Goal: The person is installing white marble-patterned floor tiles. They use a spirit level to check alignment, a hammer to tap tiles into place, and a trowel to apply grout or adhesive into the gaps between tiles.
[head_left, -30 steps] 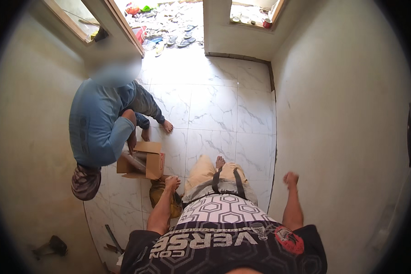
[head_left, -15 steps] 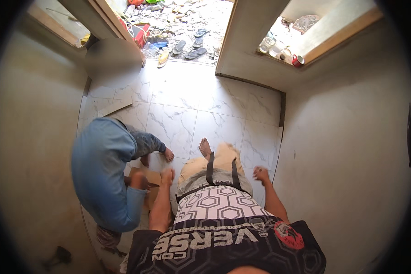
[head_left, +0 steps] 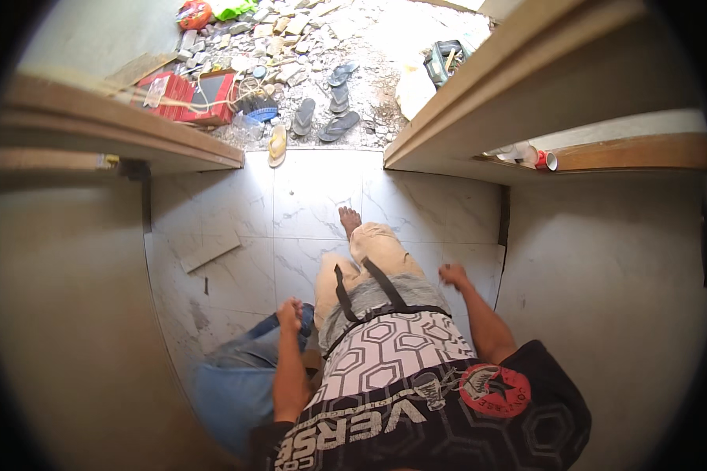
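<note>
Left hand (head_left: 290,314): curled loosely, no object showing in it; just beside the co-worker's leg (head_left: 263,330).
Right hand (head_left: 452,275): fingers folded in, nothing visible in it; beside the trousers (head_left: 385,251), above the floor (head_left: 314,188).
Co-worker: blue shirt (head_left: 232,392) low at the left; a leftward sway could bring arm or knee into contact.
Bare foot (head_left: 349,221): could be hurt by the sharp rubble (head_left: 291,39) outside, or slip on smooth tile.
Doorway: yellow sandal (head_left: 276,146) at the threshold, dark sandals (head_left: 303,116) beyond; any could trip a foot.
Cord (head_left: 221,100): loose over the red box (head_left: 208,94), might snag a passing toe.
Strip (head_left: 210,251): flat on the floor, could slide if trodden on.
Mug (head_left: 546,160): on the right ledge, might fall if knocked.
</note>
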Tool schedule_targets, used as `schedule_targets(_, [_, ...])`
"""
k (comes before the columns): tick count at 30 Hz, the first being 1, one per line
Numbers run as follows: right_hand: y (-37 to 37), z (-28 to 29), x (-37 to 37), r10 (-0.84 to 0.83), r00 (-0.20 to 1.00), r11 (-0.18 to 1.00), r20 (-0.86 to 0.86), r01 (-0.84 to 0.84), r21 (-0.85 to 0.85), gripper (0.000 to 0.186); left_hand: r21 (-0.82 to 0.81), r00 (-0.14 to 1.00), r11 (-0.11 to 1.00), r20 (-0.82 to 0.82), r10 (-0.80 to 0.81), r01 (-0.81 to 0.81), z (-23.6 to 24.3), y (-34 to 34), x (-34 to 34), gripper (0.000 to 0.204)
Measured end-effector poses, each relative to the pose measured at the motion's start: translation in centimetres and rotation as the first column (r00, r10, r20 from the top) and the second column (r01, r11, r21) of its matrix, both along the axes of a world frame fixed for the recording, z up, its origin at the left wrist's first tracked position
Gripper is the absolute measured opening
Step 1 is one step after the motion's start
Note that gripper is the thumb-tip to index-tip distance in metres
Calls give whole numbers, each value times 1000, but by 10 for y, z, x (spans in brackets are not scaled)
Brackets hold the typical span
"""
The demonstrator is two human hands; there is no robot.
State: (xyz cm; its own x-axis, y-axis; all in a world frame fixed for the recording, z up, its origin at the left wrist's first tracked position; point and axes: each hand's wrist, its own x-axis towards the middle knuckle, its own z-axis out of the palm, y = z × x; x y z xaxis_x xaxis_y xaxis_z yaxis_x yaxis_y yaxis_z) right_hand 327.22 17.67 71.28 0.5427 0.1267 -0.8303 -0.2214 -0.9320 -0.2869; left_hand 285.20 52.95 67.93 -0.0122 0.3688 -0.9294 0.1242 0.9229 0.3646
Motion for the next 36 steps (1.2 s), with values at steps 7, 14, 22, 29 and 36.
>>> schedule_targets(7, [308,125,139,4,959,830,282,-160,534,25,31,832,852,-239,-501,522,42,69,64,11])
schedule_targets(14, [349,32,157,-5,966,953,258,-73,295,23,121,813,804,-99,-574,582,-22,230,98,20])
schedule_targets(22, [324,7,93,-495,839,854,-225,421,-307,27,277,924,887,-204,-322,370,135,455,314,33])
schedule_targets(29, [420,-18,157,-341,923,935,-180,314,-164,28,62,880,891,-207,-428,449,101,477,347,26])
schedule_targets(36, [472,-19,255,-454,886,885,-93,460,64,25,-202,833,888,-312,-458,412,66,478,348,22])
